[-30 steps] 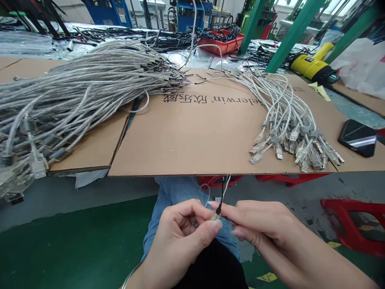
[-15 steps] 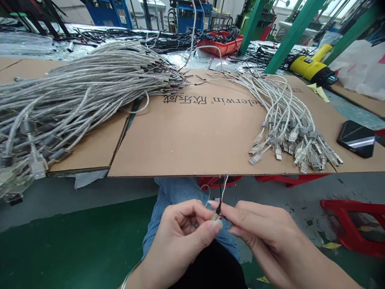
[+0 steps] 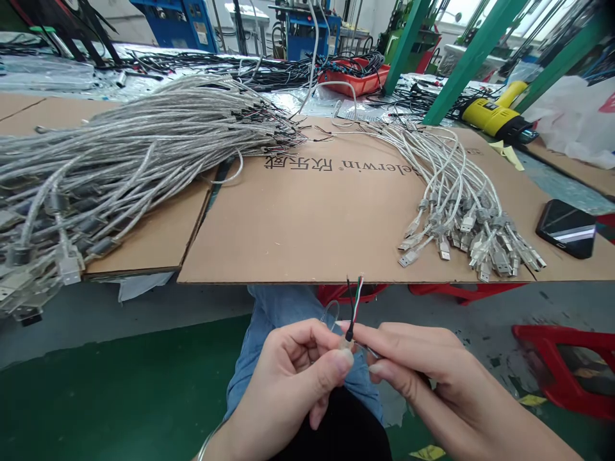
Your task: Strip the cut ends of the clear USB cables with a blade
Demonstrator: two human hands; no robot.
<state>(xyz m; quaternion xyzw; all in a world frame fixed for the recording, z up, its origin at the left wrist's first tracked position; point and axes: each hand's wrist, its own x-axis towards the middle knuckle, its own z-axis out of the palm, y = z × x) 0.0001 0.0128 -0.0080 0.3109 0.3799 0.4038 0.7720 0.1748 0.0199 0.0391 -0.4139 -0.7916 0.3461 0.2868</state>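
Note:
My left hand [image 3: 298, 378] pinches the end of a clear-jacketed cable [image 3: 346, 344] between thumb and forefinger. From that end rise a short black sleeve [image 3: 350, 333] and thin loose wires [image 3: 357, 298], among them white, green and black ones. Close against it on the right, my right hand [image 3: 423, 368] is closed on a slim dark metal tool [image 3: 369, 351], mostly hidden by the fingers; its exact kind cannot be made out. The right forefinger reaches the black sleeve. Both hands are above the lap, just off the table's front edge.
A big bundle of clear cables [image 3: 158, 147] lies left on the cardboard [image 3: 298, 224]. A smaller pile of USB cables [image 3: 461, 198] lies right, beside a black phone [image 3: 567, 227]. Behind are a red tray [image 3: 355, 82], a yellow heat gun [image 3: 490, 118] and green posts [image 3: 473, 61].
My right thumb and lower fingers have dropped slightly away from the forefinger, so more of the metal tool shows. The left hand still pinches the cable end. The view has shifted a little.

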